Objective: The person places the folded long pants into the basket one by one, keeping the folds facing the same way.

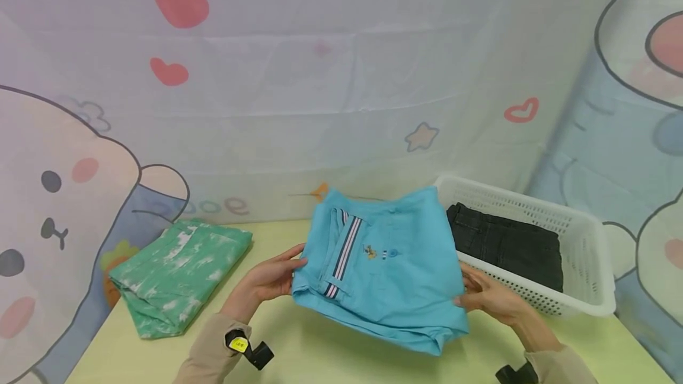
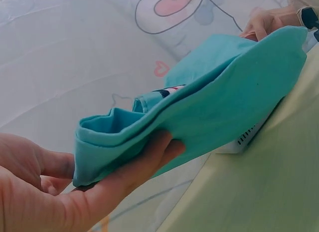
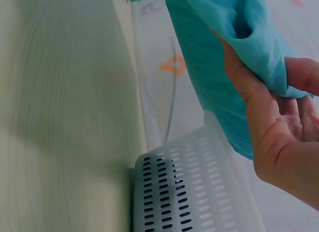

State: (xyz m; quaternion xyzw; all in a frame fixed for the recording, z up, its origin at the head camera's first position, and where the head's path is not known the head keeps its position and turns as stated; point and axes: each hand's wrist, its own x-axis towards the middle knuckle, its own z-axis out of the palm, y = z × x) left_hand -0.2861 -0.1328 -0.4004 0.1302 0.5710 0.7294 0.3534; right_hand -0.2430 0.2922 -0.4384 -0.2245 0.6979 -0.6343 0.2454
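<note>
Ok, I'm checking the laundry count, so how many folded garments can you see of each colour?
Blue: 1, the blue garment held between the left hand and right hand
Green and white: 1, the green garment on the table
Black: 1, the black garment in the basket
Total: 3

The person's left grip (image 1: pixel 272 279) pinches, well apart from the right grip (image 1: pixel 492 299), which pinches too; a sleeved forearm (image 1: pixel 205 353) extends behind each.

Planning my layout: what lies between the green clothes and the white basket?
In the head view, the blue clothes, held up by the left hand and right hand.
</note>
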